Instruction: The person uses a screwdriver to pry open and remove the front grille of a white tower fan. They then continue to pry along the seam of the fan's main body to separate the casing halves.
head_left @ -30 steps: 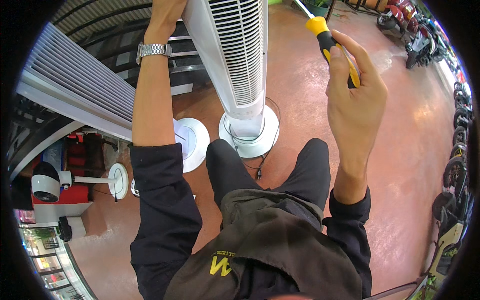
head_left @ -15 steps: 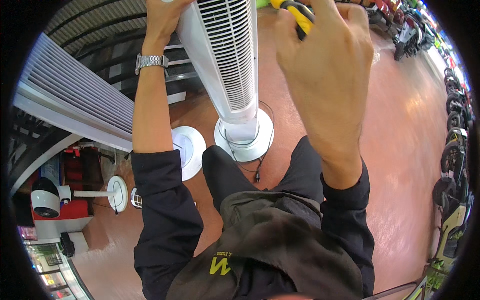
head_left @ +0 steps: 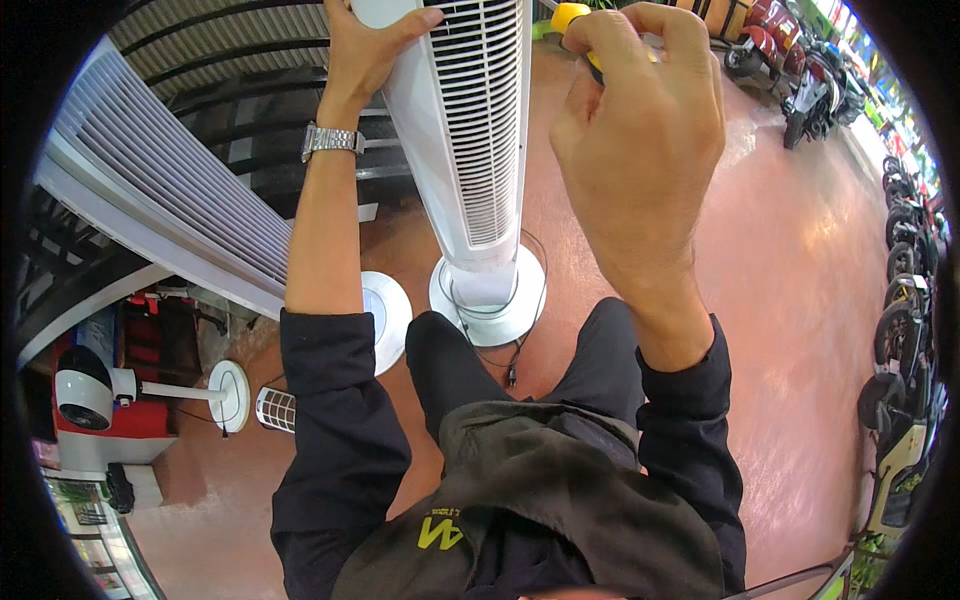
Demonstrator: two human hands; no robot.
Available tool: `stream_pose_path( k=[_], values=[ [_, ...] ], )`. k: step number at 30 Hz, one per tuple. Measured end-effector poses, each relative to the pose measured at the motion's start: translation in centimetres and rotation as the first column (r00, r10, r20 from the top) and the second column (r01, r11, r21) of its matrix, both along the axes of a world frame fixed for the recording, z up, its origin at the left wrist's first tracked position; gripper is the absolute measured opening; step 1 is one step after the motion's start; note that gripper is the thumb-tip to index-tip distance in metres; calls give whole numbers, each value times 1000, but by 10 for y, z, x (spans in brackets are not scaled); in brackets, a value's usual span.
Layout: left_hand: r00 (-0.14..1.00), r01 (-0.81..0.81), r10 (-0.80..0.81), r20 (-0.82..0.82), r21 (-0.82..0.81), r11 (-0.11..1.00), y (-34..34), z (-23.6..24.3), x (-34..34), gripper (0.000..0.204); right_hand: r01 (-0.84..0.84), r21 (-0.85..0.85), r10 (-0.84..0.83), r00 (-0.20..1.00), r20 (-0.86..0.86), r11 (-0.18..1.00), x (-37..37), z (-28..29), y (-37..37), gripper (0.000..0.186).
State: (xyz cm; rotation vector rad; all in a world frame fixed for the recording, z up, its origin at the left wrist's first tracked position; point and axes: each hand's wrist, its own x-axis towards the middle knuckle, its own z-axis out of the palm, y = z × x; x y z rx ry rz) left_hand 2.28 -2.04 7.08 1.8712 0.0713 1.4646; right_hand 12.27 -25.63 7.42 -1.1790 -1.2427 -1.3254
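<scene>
A white tower fan [head_left: 470, 140] with a slatted grille stands upright on a round base [head_left: 488, 310], its black cord and plug hanging loosely beside it. My left hand [head_left: 370, 48] grips the upper left of this fan, thumb on the grille's edge. Just right of the fan, my right hand [head_left: 640, 140] is closed on a yellow-and-black screwdriver [head_left: 568, 22]; its shaft and tip are hidden. Another white slatted tower [head_left: 165, 190] leans at the left, with a white round base [head_left: 388, 320] behind my left forearm.
A small white-and-black fan [head_left: 85, 390] on a stand lies at the left, near a caged cylindrical part [head_left: 278, 408]. A red scooter [head_left: 770, 35] and other two-wheelers [head_left: 898, 340] line the right side on the reddish floor [head_left: 780, 350]. Dark curved metal rails [head_left: 240, 60] run at upper left.
My right hand has moved leftward with the screwdriver, close to the fan's upper right. My left hand has shifted slightly right, still gripping the fan, and its thumb now shows on the grille.
</scene>
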Motion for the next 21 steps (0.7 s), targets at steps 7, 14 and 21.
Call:
stream_pose_path(
  k=[7,14,21],
  values=[
    [972,-196,205,-116,81,977,22,-17,-2,113,64,-98,-87,964,-252,993,-15,6,-5,12],
    [976,-186,190,-107,46,981,4,-10,1,132,56,-267,-145,933,-329,962,-23,-2,-16,10],
    [971,-199,201,-129,30,980,4,-10,-3,133,60,-192,-71,996,-49,980,-3,-3,-18,18]
  ],
)
